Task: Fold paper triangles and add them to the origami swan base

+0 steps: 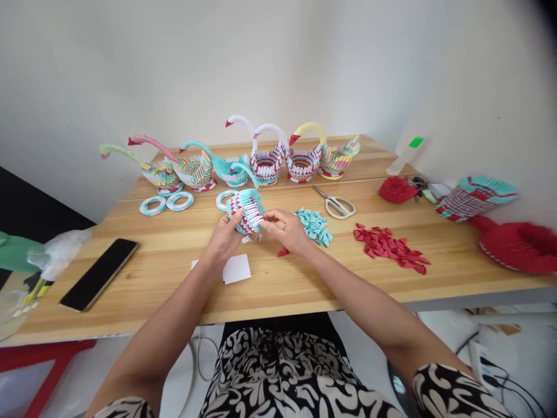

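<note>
Turquoise, red and white paper rows already formed the basket, held above the table, gripped in the left hand, its side pinched by the right hand. It looked unfinished: loose turquoise pieces and red pieces lay unused. Complete-looking swans stood behind; scissors lay beyond, obstructing nothing.

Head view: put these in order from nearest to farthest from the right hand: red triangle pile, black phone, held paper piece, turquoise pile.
From the right hand:
1. Held paper piece: on its left, touching it.
2. Turquoise pile: just to its right.
3. Red triangle pile: farther right.
4. Black phone: far left, beyond the left hand.
</note>
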A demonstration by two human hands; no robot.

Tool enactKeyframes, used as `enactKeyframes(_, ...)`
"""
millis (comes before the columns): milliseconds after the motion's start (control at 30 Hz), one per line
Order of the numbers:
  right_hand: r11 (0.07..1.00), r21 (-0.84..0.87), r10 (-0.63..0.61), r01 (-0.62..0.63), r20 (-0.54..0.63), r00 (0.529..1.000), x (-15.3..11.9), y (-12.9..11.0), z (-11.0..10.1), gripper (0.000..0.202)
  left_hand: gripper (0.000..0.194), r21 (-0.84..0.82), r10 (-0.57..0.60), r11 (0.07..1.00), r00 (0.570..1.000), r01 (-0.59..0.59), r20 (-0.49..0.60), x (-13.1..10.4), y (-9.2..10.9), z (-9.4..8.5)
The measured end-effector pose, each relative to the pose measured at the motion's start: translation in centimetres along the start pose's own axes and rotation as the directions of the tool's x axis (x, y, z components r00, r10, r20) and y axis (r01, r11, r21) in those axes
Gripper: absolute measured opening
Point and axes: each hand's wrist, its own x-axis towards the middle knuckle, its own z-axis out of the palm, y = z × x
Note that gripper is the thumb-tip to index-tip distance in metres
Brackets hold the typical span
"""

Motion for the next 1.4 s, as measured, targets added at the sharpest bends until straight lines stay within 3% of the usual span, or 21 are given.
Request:
enactKeyframes(1033,0.997,0.068,0.047,-0.043,-0.05,0.998,-0.2,-1.1,0.0,0.018,0.042,0.026,-0.045,0.999,0.999,0.044,0.012,-0.5,-0.5,0.4)
enactKeyframes(1267,0.965,0.218,0.161,-0.145,-0.059,0.985,0.0,-0.6,-0.7,0.026,0.042,-0.037,-0.001,0.999,1.0,0.001,0.016,-0.2,-0.2,0.2)
enactKeyframes(1400,0.971,0.194,0.151,-0.141,-0.04,0.988,-0.1,-0.5,-0.6,0.026,0.041,-0.038,-0.004,0.999,1.0,0.004,0.009,-0.1,-0.4,0.0)
